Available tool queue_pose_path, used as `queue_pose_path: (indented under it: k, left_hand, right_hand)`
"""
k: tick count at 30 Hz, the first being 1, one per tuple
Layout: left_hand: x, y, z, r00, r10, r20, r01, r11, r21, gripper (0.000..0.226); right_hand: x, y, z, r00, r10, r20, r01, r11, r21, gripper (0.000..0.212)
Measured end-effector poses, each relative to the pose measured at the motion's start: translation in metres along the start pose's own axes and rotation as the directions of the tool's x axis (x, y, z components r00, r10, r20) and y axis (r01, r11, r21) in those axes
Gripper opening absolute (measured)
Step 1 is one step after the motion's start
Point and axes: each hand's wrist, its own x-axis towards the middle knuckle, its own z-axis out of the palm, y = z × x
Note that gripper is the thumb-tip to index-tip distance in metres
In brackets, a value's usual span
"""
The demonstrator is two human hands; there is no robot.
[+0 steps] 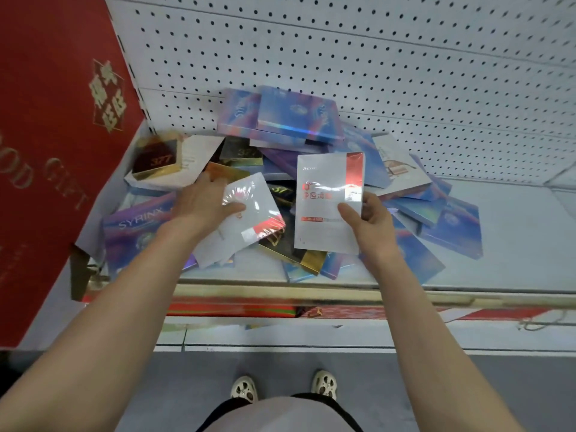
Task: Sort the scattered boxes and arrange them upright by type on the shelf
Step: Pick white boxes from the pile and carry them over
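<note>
A heap of flat boxes lies on the white shelf (514, 244). My right hand (371, 219) grips a white box with a red corner (324, 222), held upright above the heap. My left hand (202, 204) holds a second white and red box (249, 219) that is tilted over the pile, thumb on its face. Blue and purple SYRINX boxes (299, 116) are stacked at the back and spread left and right. Black and gold "377" boxes (156, 157) lie among them, partly covered.
A large red gift box (56, 145) leans at the left end of the shelf. The white pegboard back wall (405, 73) rises behind the heap. Bare shelf surface shows to the right. Red packages (233, 310) sit on the lower shelf.
</note>
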Motion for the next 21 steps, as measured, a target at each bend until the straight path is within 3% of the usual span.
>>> queue_pose_path:
  k: [4,6,9,13,15,21]
  left_hand:
    - [-0.006,-0.001,-0.017,0.998,0.016,-0.052,-0.026,0.984,-0.178,0.039]
    - [-0.014,0.003,-0.021,0.997,0.001,-0.079,-0.030,0.927,-0.373,0.040]
    - [-0.024,0.024,-0.024,0.998,-0.053,-0.027,0.019,0.718,-0.696,0.031]
    - [-0.040,0.072,-0.013,0.993,0.004,0.116,0.100,0.474,-0.875,0.021]
    - [-0.049,0.100,-0.001,0.992,0.013,0.127,0.111,0.399,-0.910,0.013]
    - [-0.078,0.186,0.037,0.988,0.112,0.110,0.051,0.433,-0.900,0.018]
  right_hand:
    - [-0.006,0.000,-0.012,0.999,0.031,-0.027,-0.027,0.993,0.116,0.026]
    - [-0.011,-0.001,-0.020,0.997,0.041,-0.065,-0.029,0.982,0.184,0.026]
    - [-0.020,0.002,-0.039,0.986,0.057,-0.154,-0.019,0.971,0.240,0.020]
    - [-0.040,0.010,-0.079,0.967,0.065,-0.245,-0.003,0.969,0.247,0.021]
    - [-0.053,0.017,-0.107,0.958,0.060,-0.279,0.003,0.975,0.221,0.026]
    - [-0.090,0.043,-0.189,0.909,0.103,-0.404,-0.019,0.978,0.207,0.020]
